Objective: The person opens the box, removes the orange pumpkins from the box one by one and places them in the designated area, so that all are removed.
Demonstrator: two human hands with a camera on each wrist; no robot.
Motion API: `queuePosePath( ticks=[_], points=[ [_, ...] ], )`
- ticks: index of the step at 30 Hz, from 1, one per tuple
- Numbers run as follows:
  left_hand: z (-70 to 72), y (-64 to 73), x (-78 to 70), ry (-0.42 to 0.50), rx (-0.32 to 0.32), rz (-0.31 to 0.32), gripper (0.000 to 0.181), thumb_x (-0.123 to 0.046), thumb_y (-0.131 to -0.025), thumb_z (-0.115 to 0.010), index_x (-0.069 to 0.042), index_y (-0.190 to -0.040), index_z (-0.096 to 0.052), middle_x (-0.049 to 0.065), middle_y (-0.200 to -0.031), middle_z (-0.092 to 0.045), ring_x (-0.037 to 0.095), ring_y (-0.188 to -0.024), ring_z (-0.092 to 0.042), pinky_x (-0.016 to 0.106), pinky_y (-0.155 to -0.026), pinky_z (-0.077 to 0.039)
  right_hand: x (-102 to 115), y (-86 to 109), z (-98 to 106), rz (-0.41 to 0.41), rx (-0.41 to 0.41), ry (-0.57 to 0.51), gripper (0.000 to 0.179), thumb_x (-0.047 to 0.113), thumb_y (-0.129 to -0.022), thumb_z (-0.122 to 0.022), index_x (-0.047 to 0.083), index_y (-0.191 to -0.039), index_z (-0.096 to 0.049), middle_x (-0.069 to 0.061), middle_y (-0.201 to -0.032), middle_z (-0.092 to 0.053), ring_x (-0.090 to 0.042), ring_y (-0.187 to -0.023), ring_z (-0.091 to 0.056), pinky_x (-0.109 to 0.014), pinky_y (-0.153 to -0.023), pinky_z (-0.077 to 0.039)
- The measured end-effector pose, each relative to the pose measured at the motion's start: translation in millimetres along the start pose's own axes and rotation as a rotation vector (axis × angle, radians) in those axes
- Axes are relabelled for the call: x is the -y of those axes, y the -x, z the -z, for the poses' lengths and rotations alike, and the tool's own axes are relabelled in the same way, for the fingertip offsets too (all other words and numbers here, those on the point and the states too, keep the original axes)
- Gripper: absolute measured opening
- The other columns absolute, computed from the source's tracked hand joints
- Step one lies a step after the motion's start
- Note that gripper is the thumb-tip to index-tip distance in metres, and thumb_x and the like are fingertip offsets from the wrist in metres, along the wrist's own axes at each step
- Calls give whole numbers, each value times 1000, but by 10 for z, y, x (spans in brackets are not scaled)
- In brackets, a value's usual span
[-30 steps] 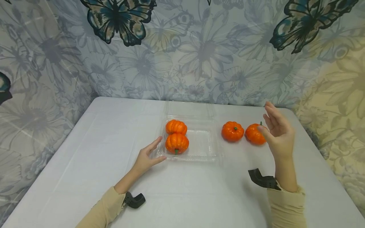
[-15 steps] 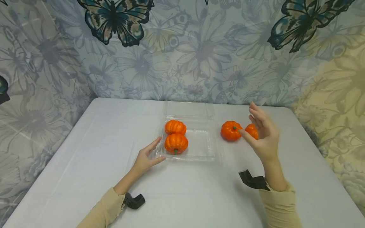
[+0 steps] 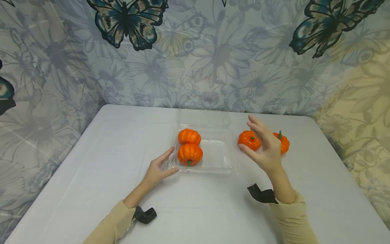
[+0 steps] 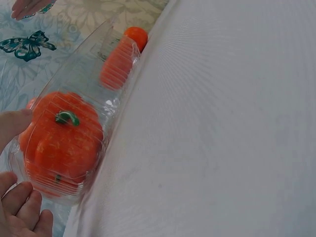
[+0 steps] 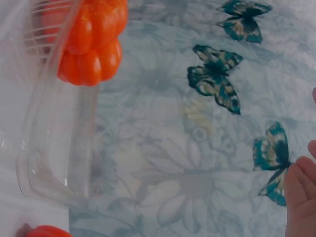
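Observation:
A clear plastic clamshell container (image 3: 214,154) lies open on the table, its lid (image 3: 203,118) folded back. Inside its left half sit two small orange pumpkins, the rear one (image 3: 189,136) against the front one (image 3: 190,155). My left hand (image 3: 156,172) is at the container's left front corner, thumb and fingers spread around it; whether it touches is unclear. Two more pumpkins rest right of the container: a nearer-in one (image 3: 247,139) and an outer one (image 3: 284,143). My right hand (image 3: 265,150) hovers in front of these two, fingers apart, partly covering both, holding nothing.
A white-covered table (image 3: 207,210) spreads under everything. Behind it hangs a patterned cloth (image 3: 213,67) with flowers and butterflies. Black wrist mounts (image 3: 145,215) stick out from both sleeves.
My right hand has moved left, from beside the outer pumpkin to in front of the inner one, uncovering the outer pumpkin's right side. My left hand and the container stay put.

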State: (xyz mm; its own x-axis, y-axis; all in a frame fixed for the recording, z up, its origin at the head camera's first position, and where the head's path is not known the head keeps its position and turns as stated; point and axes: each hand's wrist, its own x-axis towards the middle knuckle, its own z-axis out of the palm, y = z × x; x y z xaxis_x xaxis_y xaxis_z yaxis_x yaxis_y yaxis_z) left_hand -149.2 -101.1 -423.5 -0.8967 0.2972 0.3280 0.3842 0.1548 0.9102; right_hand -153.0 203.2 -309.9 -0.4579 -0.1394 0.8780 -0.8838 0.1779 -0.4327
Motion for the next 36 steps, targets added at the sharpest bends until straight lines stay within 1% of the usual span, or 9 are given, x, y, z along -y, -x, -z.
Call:
queuePosePath(
  ticks=[5, 8, 17, 21, 26, 29, 33, 35, 36],
  points=[
    [-2, -2, -5, 1, 0, 4, 66, 5, -73, -70, 12, -130, -37, 21, -134, -36, 29, -125, -31, 35, -101, -27, 22, 13, -118, 38, 52, 131, 59, 33, -80, -67, -21, -98, -52, -37, -108, -50, -27, -108, -51, -24, -88, -43],
    [1, -5, -8, 2, 2, 2, 66, 5, -73, -70, 12, -129, -37, 21, -134, -36, 30, -125, -31, 36, -101, -27, 13, 36, -173, 51, 79, 158, 58, 35, -80, -66, -19, -97, -53, -37, -105, -51, -30, -106, -52, -24, -88, -43],
    [8, -13, -24, 3, 4, 16, 67, 5, -73, -70, 11, -130, -37, 21, -134, -36, 29, -125, -31, 36, -101, -27, -16, 85, -317, 24, 179, 118, 57, 34, -82, -64, -18, -102, -54, -36, -111, -49, -45, -102, -48, -25, -92, -39],
    [-12, 3, -20, 2, 2, 35, 67, 3, -73, -71, 10, -130, -38, 18, -134, -36, 28, -124, -32, 35, -101, -27, -26, 106, -363, 9, 221, 85, 57, 34, -82, -64, -18, -104, -53, -36, -112, -48, -45, -102, -48, -26, -93, -39],
    [-28, 11, 15, 4, -1, 13, 67, 4, -72, -71, 10, -130, -38, 19, -134, -37, 28, -124, -33, 34, -101, -28, -72, 127, -420, 10, 246, 58, 56, 32, -82, -63, -18, -104, -52, -37, -112, -48, -44, -103, -48, -27, -93, -38],
    [-25, 6, 29, 4, -5, -2, 67, 5, -72, -71, 11, -129, -38, 20, -133, -38, 28, -124, -33, 33, -100, -28, -139, 154, -455, 9, 271, 57, 50, 21, -79, -69, -18, -105, -52, -36, -114, -47, -45, -103, -48, -28, -94, -38],
    [-16, -3, 30, 3, -3, -9, 67, 5, -71, -71, 12, -129, -38, 21, -133, -37, 29, -124, -33, 34, -100, -28, -280, 225, -520, -12, 310, 65, 53, -2, -64, -77, -14, -109, -52, -32, -118, -47, -40, -109, -46, -30, -95, -38],
    [-10, -7, 24, 3, 1, -6, 67, 5, -72, -71, 12, -129, -37, 21, -133, -37, 29, -124, -33, 35, -100, -28, -375, 271, -555, -23, 327, 68, 58, -5, -59, -78, -11, -112, -53, -28, -121, -47, -37, -112, -45, -32, -95, -38],
    [-7, -10, 22, 1, 4, -5, 67, 5, -72, -71, 12, -129, -37, 21, -133, -37, 29, -124, -32, 34, -100, -28, -418, 287, -573, -22, 333, 70, 59, -2, -61, -79, -9, -113, -53, -27, -122, -47, -35, -113, -45, -32, -95, -38]
  ],
)
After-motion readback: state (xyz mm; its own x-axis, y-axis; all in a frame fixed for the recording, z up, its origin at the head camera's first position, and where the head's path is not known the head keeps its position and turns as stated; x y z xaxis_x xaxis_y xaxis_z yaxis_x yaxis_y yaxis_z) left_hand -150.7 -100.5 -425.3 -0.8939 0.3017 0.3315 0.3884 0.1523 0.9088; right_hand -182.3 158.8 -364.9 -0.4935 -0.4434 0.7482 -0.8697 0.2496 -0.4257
